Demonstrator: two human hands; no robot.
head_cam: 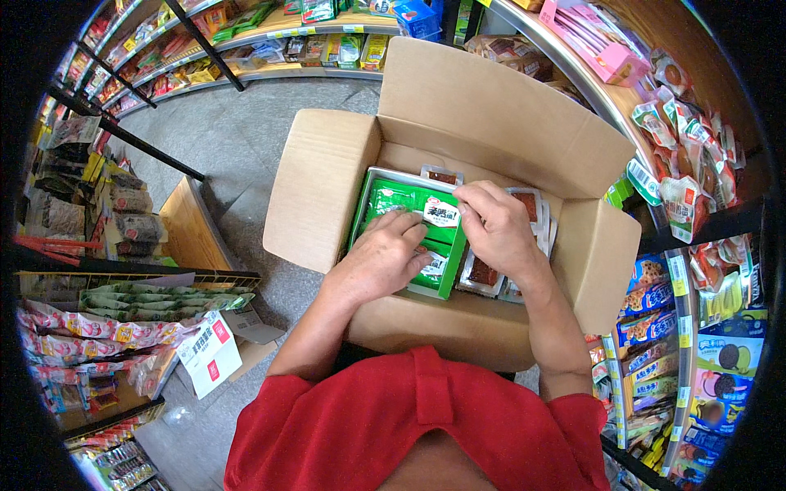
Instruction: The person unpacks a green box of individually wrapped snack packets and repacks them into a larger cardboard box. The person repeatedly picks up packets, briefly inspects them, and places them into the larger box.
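Observation:
A large open cardboard carton [344, 184] stands before me with its flaps spread. Inside, at its left, lies an open green display box [455, 261] filled with green snack packets [391, 195]. My left hand [393, 248] rests on the packets, fingers bent, partly hiding them; whether it grips one I cannot tell. My right hand [500, 227] has its thumb and fingers pinched at the upper right corner of the green box, by the white label of a packet. Clear packs of reddish-brown food [480, 274] lie beside the box, partly under my right arm.
Snack shelves [270, 38] curve across the back. Hanging packets [123, 307] and a wooden shelf [195, 230] stand at left. A white printed carton [212, 356] sits low at left. At right, shelves [681, 344] hold biscuit packs, close to the carton's flap.

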